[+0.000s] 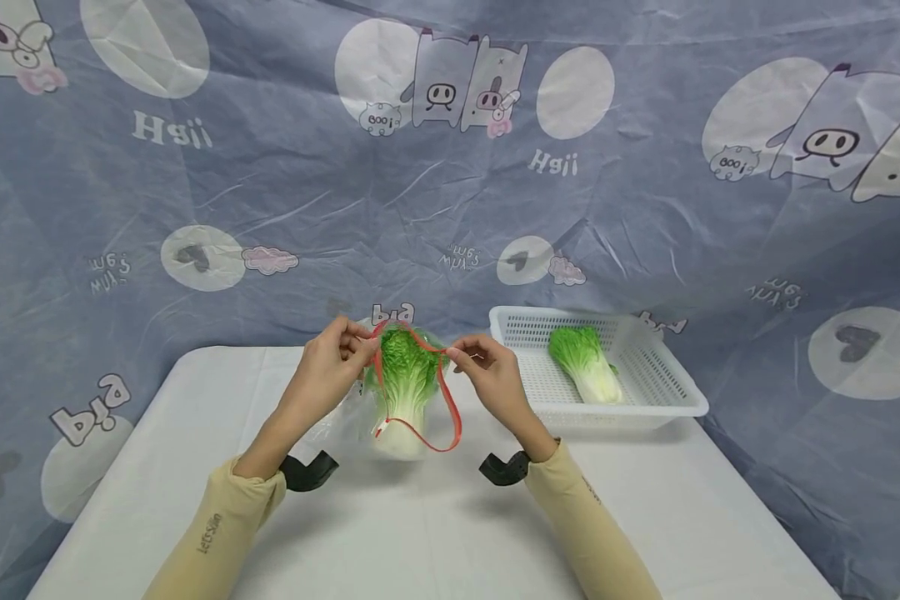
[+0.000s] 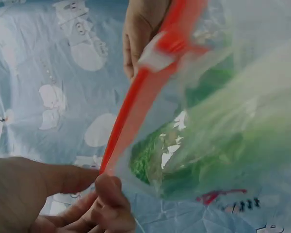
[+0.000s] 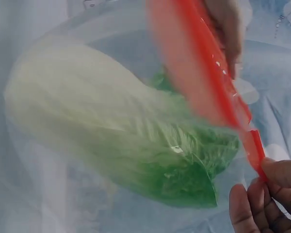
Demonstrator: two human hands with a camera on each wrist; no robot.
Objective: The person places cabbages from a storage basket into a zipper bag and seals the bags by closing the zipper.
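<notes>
A clear plastic bag [image 2: 150, 167] with a red drawstring [image 1: 459, 417] along its mouth holds a napa cabbage [image 1: 405, 383], leafy green end up toward the mouth. My left hand [image 1: 340, 354] pinches the bag's red edge at its left side between thumb and index finger. On the opposite side my right hand [image 1: 489, 367] pinches the red band with thumb and fingertips, as the right wrist view shows up close. A loop of the red drawstring hangs down in front of the cabbage. The cabbage's pale base points toward me, low over the white table.
To the right stands a white perforated plastic basket [image 1: 656, 408] with another napa cabbage [image 1: 587, 367] lying in it. A white cloth covers the table [image 1: 450, 542]. Behind it hangs a blue-grey printed curtain [image 1: 390, 200].
</notes>
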